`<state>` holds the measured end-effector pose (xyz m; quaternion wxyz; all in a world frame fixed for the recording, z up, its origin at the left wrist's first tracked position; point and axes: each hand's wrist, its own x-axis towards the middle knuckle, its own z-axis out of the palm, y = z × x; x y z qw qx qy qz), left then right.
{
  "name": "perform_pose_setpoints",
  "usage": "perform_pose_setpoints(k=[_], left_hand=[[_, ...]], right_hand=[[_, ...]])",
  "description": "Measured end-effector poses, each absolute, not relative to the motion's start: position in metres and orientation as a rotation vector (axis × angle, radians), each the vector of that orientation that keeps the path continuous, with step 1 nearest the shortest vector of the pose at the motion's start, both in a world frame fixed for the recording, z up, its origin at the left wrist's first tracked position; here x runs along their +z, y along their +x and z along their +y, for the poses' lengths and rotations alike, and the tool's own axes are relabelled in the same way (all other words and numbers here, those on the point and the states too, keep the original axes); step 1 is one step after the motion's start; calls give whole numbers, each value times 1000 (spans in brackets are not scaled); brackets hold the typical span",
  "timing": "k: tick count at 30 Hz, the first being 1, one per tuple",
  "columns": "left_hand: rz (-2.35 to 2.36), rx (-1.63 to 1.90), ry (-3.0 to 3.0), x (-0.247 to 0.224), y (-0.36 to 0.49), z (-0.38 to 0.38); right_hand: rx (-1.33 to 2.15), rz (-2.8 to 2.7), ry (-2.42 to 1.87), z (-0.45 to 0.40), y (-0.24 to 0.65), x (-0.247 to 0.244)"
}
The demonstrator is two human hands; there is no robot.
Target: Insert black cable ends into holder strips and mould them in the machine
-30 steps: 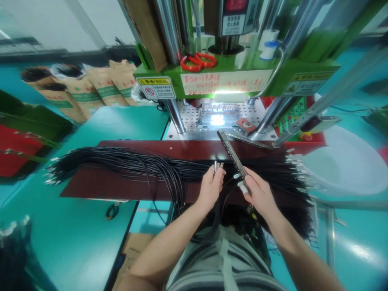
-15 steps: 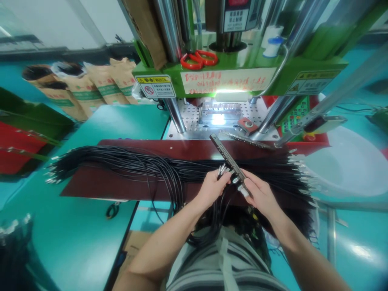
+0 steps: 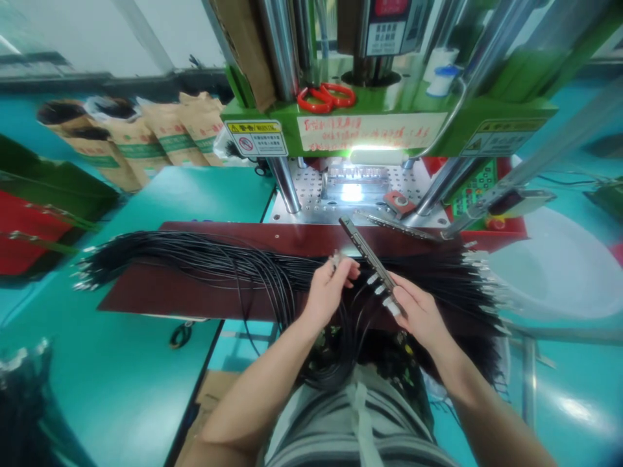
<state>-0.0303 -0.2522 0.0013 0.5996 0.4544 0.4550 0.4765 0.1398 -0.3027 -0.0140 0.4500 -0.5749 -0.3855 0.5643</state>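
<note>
1. With the right grip (image 3: 419, 311), clasped a slim, dark metal bar (image 3: 368, 254) above the reddish-brown, flat counter (image 3: 146, 285).
2. With the left grip (image 3: 329, 288), pinched small silver metal connectors (image 3: 335, 259) near the bar.

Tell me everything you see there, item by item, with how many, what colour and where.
metal bar: one, dark grey, right hand
cable ends: several, silver, left fingers
cables: too many to count, black, across board
board: one, dark red, before press
second bar: one, grey, by press
press: one, green, centre
scissors: one pair, red handles, on press
control panel: one, green, right of press
bags: several, brown, far left
table: one, green, left
tub: one, white, right
hands: left, right
</note>
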Motion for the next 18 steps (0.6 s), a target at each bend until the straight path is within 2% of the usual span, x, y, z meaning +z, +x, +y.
perform_pose_setpoints(k=[4, 8, 18], left_hand=[[1007, 1082, 879, 5, -33, -251], [977, 958, 1009, -2, -23, -252], [1059, 930, 1019, -5, -24, -246]], right_hand=[[1412, -893, -1412, -302, 141, -11], [1464, -878, -1438, -302, 142, -11], [1467, -1034, -1449, -302, 144, -10]])
